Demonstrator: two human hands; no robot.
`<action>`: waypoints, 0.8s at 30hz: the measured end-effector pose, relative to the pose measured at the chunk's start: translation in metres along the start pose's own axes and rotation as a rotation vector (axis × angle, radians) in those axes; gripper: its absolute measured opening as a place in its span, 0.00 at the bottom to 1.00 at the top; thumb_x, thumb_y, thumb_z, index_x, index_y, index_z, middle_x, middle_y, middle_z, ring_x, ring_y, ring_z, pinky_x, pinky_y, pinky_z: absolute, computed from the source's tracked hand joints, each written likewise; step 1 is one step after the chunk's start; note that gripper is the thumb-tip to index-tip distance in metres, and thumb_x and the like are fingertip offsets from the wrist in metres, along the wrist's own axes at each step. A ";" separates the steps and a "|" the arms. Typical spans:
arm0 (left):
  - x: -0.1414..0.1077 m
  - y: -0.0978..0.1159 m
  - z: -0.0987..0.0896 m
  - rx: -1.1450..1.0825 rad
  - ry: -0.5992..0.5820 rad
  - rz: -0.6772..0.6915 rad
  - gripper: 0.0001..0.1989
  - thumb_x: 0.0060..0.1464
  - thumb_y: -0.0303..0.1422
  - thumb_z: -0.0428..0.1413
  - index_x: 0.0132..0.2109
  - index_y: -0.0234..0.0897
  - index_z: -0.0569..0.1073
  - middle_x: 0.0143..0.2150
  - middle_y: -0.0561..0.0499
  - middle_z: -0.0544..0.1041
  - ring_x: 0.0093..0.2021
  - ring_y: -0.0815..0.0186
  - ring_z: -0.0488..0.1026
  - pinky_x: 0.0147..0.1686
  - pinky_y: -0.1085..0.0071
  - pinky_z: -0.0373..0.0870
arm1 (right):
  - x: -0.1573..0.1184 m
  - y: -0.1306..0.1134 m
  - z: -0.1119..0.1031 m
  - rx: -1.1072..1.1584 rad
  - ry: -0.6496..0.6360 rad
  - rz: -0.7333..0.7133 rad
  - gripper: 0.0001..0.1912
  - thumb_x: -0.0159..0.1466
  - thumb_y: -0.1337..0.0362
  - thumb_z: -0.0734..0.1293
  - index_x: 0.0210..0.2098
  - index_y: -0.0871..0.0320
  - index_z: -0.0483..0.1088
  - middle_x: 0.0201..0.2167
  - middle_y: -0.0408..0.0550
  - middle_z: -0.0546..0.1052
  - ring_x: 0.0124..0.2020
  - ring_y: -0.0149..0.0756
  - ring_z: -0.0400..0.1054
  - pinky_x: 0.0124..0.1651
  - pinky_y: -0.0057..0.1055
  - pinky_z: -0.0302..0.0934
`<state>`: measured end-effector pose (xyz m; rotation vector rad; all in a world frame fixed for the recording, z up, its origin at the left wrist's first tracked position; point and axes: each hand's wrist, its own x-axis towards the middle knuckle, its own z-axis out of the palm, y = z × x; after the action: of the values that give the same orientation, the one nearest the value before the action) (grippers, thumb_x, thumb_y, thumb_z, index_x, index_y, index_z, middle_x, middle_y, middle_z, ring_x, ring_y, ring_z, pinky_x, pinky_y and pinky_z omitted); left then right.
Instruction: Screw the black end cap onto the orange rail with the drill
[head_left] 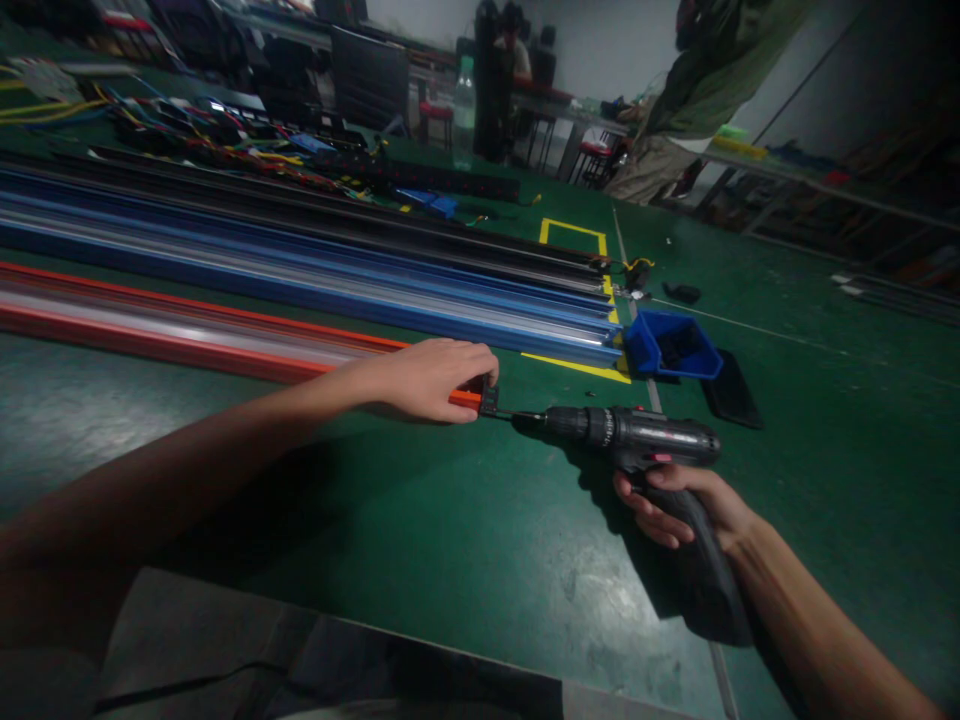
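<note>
My left hand (pixel 442 378) is wrapped over the right end of a long red-orange metal profile (pixel 225 338). A small black end cap (pixel 490 396) sits at that end, beside my fingertips. My right hand (pixel 679 505) grips the handle of a black cordless drill (pixel 652 435), which lies level and points left. The drill's long thin bit reaches the end cap; whether it sits in a screw is too small to tell. My left palm hides part of the profile's end.
Blue profiles (pixel 450 310) and black profiles (pixel 375 215) lie behind the red one. A blue bin (pixel 675 345) with dark parts, a black flat object (pixel 731 390) and a bottle (pixel 463 115) stand on the green table (pixel 450 540). Wires (pixel 247 150) lie at the back; a person (pixel 697 90) stands beyond.
</note>
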<state>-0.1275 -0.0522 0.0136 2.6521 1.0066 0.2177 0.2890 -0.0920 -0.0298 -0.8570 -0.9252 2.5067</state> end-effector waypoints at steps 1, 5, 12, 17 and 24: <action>0.000 0.000 0.000 0.000 0.001 0.001 0.14 0.60 0.40 0.59 0.50 0.41 0.70 0.50 0.48 0.76 0.49 0.58 0.74 0.47 0.65 0.65 | 0.000 0.000 0.000 0.000 0.001 0.000 0.14 0.67 0.62 0.70 0.44 0.69 0.79 0.29 0.49 0.74 0.15 0.22 0.60 0.25 0.23 0.68; 0.000 -0.001 0.001 -0.001 0.005 0.005 0.14 0.60 0.40 0.59 0.50 0.41 0.70 0.49 0.49 0.76 0.48 0.58 0.73 0.47 0.65 0.64 | 0.001 0.000 0.000 -0.001 -0.011 -0.002 0.14 0.68 0.62 0.71 0.44 0.69 0.80 0.29 0.49 0.75 0.15 0.21 0.61 0.24 0.23 0.69; 0.001 -0.001 0.001 -0.003 0.007 0.004 0.14 0.60 0.40 0.60 0.50 0.41 0.70 0.49 0.49 0.75 0.48 0.59 0.73 0.47 0.65 0.64 | 0.001 0.000 -0.002 0.012 -0.022 -0.002 0.14 0.68 0.62 0.71 0.44 0.69 0.81 0.28 0.47 0.75 0.15 0.20 0.62 0.24 0.23 0.69; 0.000 -0.001 0.001 0.003 0.008 0.010 0.14 0.60 0.40 0.60 0.50 0.41 0.70 0.49 0.49 0.75 0.48 0.59 0.74 0.46 0.65 0.64 | 0.000 -0.001 0.003 -0.007 0.032 0.004 0.13 0.67 0.61 0.73 0.42 0.67 0.81 0.27 0.46 0.75 0.15 0.20 0.60 0.24 0.23 0.68; 0.000 -0.001 0.000 -0.008 0.003 0.002 0.14 0.60 0.40 0.59 0.50 0.41 0.70 0.49 0.49 0.75 0.48 0.59 0.73 0.46 0.65 0.64 | -0.001 -0.002 0.007 -0.018 0.072 0.016 0.13 0.65 0.60 0.74 0.40 0.67 0.81 0.26 0.45 0.74 0.15 0.20 0.59 0.23 0.23 0.65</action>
<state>-0.1277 -0.0513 0.0130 2.6464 1.0014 0.2263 0.2856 -0.0940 -0.0242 -0.9573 -0.9218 2.4668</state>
